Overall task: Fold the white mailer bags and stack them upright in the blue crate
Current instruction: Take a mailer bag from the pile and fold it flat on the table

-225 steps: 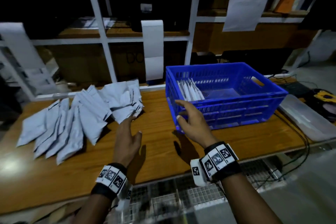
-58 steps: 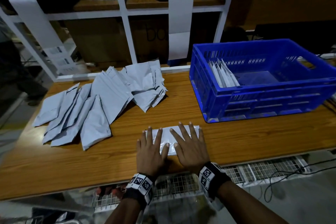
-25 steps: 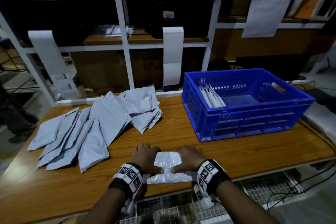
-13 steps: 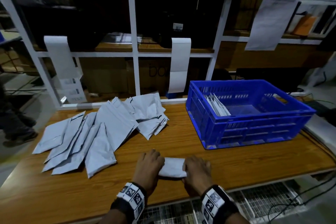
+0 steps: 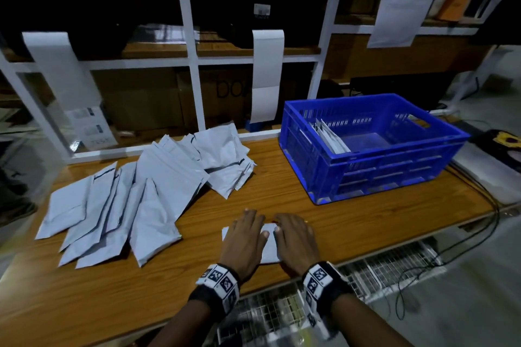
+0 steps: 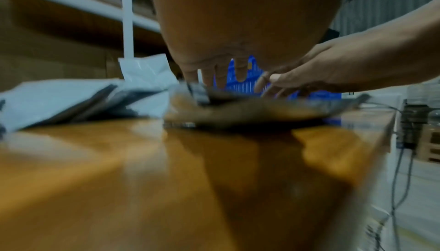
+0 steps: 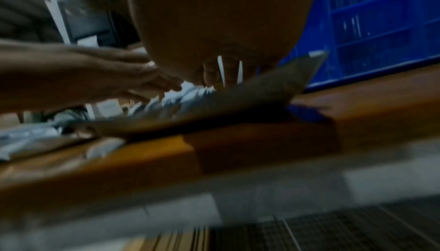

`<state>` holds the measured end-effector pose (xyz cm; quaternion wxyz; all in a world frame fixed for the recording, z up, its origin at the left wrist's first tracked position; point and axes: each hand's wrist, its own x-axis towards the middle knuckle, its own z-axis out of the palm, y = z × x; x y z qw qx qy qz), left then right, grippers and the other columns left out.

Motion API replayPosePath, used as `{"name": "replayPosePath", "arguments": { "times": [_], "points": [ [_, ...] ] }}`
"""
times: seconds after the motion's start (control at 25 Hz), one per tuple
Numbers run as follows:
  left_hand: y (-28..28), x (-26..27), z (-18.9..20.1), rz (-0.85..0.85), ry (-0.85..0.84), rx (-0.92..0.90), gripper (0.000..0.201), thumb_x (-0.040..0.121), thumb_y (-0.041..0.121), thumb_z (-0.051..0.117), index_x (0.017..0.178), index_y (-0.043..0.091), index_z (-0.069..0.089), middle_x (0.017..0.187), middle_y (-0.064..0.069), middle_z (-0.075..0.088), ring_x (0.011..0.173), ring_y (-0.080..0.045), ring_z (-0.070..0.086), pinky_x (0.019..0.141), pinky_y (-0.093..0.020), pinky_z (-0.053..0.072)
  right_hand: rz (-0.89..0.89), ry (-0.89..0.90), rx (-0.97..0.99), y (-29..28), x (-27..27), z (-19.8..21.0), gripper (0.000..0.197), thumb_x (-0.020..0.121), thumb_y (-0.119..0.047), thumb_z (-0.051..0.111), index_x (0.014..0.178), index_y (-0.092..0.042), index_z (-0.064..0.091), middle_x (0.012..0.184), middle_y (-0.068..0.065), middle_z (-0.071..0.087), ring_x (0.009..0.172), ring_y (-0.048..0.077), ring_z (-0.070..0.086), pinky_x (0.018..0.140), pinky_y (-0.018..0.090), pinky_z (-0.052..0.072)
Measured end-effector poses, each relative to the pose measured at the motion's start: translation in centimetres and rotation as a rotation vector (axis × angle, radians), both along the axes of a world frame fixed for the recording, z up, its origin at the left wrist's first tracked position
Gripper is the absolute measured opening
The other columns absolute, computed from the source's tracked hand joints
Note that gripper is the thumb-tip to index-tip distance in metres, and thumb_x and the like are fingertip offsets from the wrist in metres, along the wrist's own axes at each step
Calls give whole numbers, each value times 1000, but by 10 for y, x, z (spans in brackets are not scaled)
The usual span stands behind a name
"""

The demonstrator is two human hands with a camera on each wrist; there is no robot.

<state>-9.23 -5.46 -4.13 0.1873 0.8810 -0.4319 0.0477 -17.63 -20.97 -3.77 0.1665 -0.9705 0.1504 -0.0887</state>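
Both hands lie flat on a folded mailer bag (image 5: 270, 245) near the front edge of the tabletop (image 5: 366, 222). The left hand (image 5: 244, 241) and right hand (image 5: 296, 239) press it with fingers straight and close together. The heap of unfolded mailer bags (image 5: 146, 194) lies to the left. The blue crate (image 5: 394, 166), back right, holds several folded bags (image 5: 328, 136) leaning against its left wall.

We found the folded bag (image 5: 269, 242) at the desk's (image 5: 366, 222) front edge under both hands, left hand (image 5: 244, 239) beside right hand (image 5: 296, 239). Loose bags (image 5: 135, 197) lay toward the back-left; the crate (image 5: 375, 169), holding upright bags (image 5: 328, 136), sat back-right.
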Motion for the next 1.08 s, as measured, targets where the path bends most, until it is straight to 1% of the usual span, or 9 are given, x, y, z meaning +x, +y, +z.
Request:
{"name": "replayPosePath", "arguments": {
  "times": [0.08, 0.16, 0.32, 0.4, 0.48, 0.6, 0.76, 0.92, 1.08],
  "points": [
    [1, -4, -17, 21, 29, 102, 52, 103, 39, 23, 139, 16, 53, 146, -10, 52, 138, -31, 45, 109, -48, 42, 5, 63, -95, 9, -6, -16, 47, 102, -36, 25, 141, -25, 48, 146, -1, 51, 137, 26, 45, 111, 45, 35],
    [5, -9, -30, 32, 27, 147, 52, 104, 39, 26, 142, 18, 55, 146, -8, 54, 138, -30, 47, 113, -48, 40, -41, 82, -142, 15, -16, -26, 49, 102, -37, 26, 146, -27, 45, 153, 1, 45, 143, 28, 39, 116, 48, 27],
    [7, -12, -43, 49, 20, 98, 51, 105, 43, 26, 150, 26, 45, 153, -5, 48, 142, -32, 42, 116, -48, 21, -68, 88, -189, 21, -24, -31, 52, 104, -41, 26, 154, -32, 33, 163, -2, 27, 151, 32, 23, 120, 57, 15],
    [6, -12, -46, 62, 6, 74, 52, 106, 43, 22, 152, 29, 40, 154, -5, 46, 144, -32, 40, 116, -50, 20, -116, 112, -189, 24, -23, -29, 52, 103, -42, 23, 154, -39, 30, 164, -5, 24, 152, 35, 17, 120, 61, 9],
    [4, -13, -52, 64, -27, 32, 50, 107, 40, 26, 153, 28, 41, 157, -6, 42, 146, -33, 35, 117, -52, 23, -148, 146, -191, 25, -19, -31, 53, 102, -44, 20, 155, -44, 25, 165, -6, 22, 152, 37, 14, 119, 63, 5],
    [1, -15, -52, 74, -30, 21, 48, 104, 33, 42, 150, 23, 47, 157, -9, 42, 145, -34, 37, 116, -56, 30, -132, 185, -219, 23, -16, -31, 54, 102, -44, 17, 156, -42, 22, 165, -4, 23, 151, 38, 16, 118, 64, 10],
    [-6, -12, -38, 143, 81, 147, 54, 97, 38, 54, 149, 26, 45, 156, -5, 43, 144, -32, 41, 114, -57, 32, -129, 185, -181, 21, -12, -26, 53, 103, -45, 19, 153, -35, 32, 162, -1, 32, 149, 38, 23, 118, 63, 16],
    [-11, -3, -38, 129, 101, 174, 55, 97, 44, 36, 147, 24, 47, 153, -6, 47, 140, -33, 45, 110, -57, 36, -121, 165, -189, 15, -6, -29, 53, 102, -45, 21, 153, -35, 33, 162, -1, 32, 149, 37, 24, 119, 61, 16],
    [-11, 1, -41, 94, 166, 119, 47, 100, 36, 39, 138, 18, 60, 145, -11, 56, 133, -36, 54, 106, -58, 41, -114, 191, -191, 15, -1, -30, 55, 99, -42, 27, 153, -33, 35, 161, 1, 33, 148, 35, 27, 116, 62, 21]
  ]
}}
